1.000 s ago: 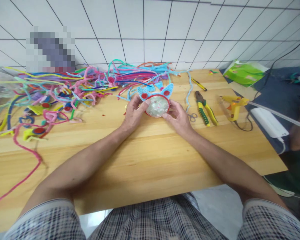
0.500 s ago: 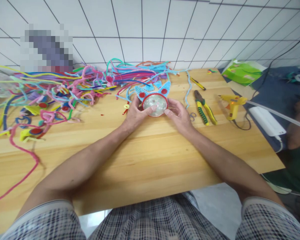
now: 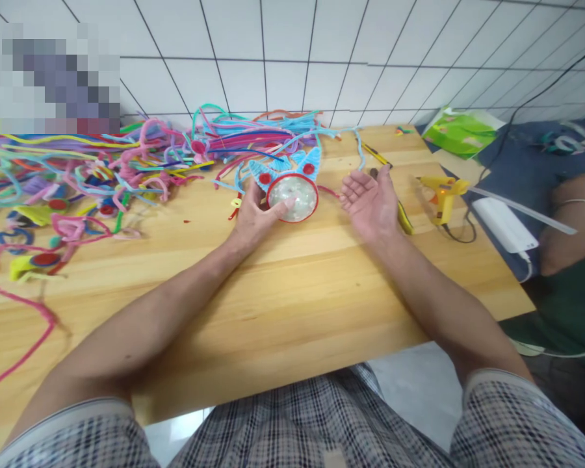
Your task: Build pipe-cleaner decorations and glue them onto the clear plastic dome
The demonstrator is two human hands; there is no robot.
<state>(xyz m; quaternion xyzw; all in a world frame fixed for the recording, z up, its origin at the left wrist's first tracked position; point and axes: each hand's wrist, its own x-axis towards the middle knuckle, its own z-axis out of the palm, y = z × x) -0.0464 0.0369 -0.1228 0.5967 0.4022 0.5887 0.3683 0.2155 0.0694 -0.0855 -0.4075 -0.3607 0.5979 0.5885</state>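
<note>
My left hand (image 3: 253, 218) is closed on the left side of a pipe-cleaner craft, its thumb over the clear round dome (image 3: 299, 195). A red fuzzy rim circles the dome, and light-blue ear-like points (image 3: 313, 159) with red discs rise behind it. My right hand (image 3: 373, 201) is apart from the craft, palm turned up and fingers spread, with nothing in it. Behind that hand lie the green-and-yellow pliers (image 3: 405, 220), mostly covered by it. A red pipe cleaner (image 3: 328, 190) shows between the craft and my right fingers.
Many coloured pipe cleaners (image 3: 146, 146) are heaped along the wall and at the left. A yellow utility knife (image 3: 376, 155) lies at the back. At the right are a yellow glue gun (image 3: 443, 195), a white power block (image 3: 504, 224) and another person's arm (image 3: 568, 227).
My right hand has let go of the dome, moved right and turned palm up, now covering much of the pliers. My left hand keeps its hold. The view has shifted slightly.
</note>
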